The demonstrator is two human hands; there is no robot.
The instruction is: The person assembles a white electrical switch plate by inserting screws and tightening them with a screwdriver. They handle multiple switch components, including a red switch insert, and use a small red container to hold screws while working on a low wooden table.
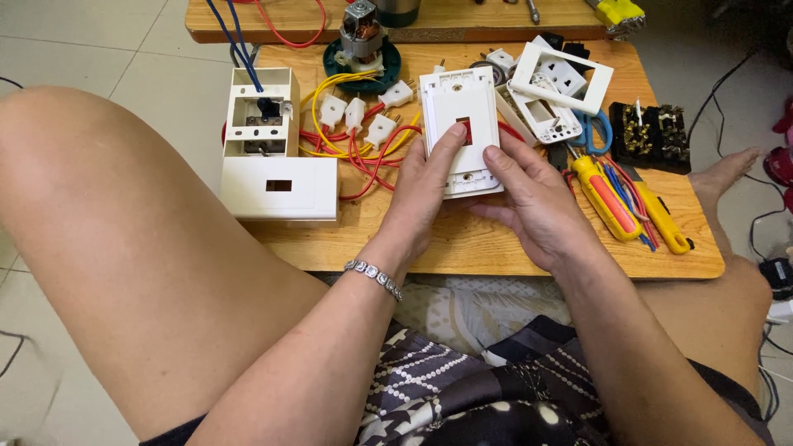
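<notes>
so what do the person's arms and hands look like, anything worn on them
Both arms are bare, with no sleeves showing on the forearms. The left hand has a silver-coloured bracelet of small linked, stone-like pieces around its wrist. The right hand wears nothing visible: no glove, watch or bracelet. I can make out no rings on either hand.

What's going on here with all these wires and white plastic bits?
A person seated at a low wooden board holds a white rectangular plastic switch plate in both hands. The left hand grips its lower left edge, thumb by the small red-filled opening, and the right hand supports its lower right. Beside it lie a white plastic switch box, red and yellow wires with white connectors, and yellow-and-orange-handled screwdrivers.
</notes>
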